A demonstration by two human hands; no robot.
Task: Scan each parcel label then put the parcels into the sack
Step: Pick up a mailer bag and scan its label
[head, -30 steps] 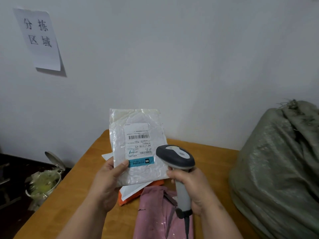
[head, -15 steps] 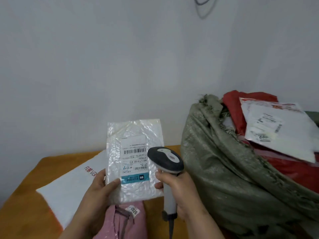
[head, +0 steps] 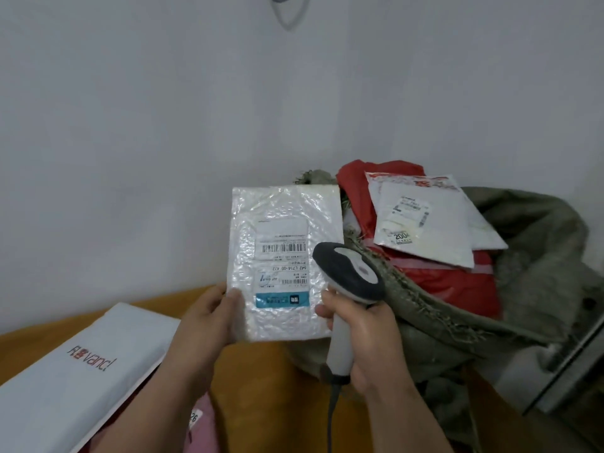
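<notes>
A large white mailer (head: 81, 361) with red lettering lies flat on the wooden table (head: 255, 371), far to the left of the sack (head: 539, 256). A pink parcel (head: 201, 429) pokes out from under that mailer's lower edge, a small numbered sticker showing on it. The left hand (head: 209, 322) holds a bubble-wrap parcel (head: 284, 263) upright just left of the sack's mouth, thumb pressed on the front at the lower left corner, fingers curled behind. Its label (head: 282, 253) faces the camera, printed upside down, with a barcode near the middle and a teal strip at the bottom. The right hand (head: 362, 335) is wrapped around the pale handle of a barcode scanner (head: 346, 279), whose dark head overlaps the parcel's right edge and sits in front of the sack's frayed rim. A cable hangs from the handle's base. The grey-green sack stands open on the table's right end. Inside it a white labelled parcel (head: 425, 223) lies on top of a red one (head: 451, 282).
</notes>
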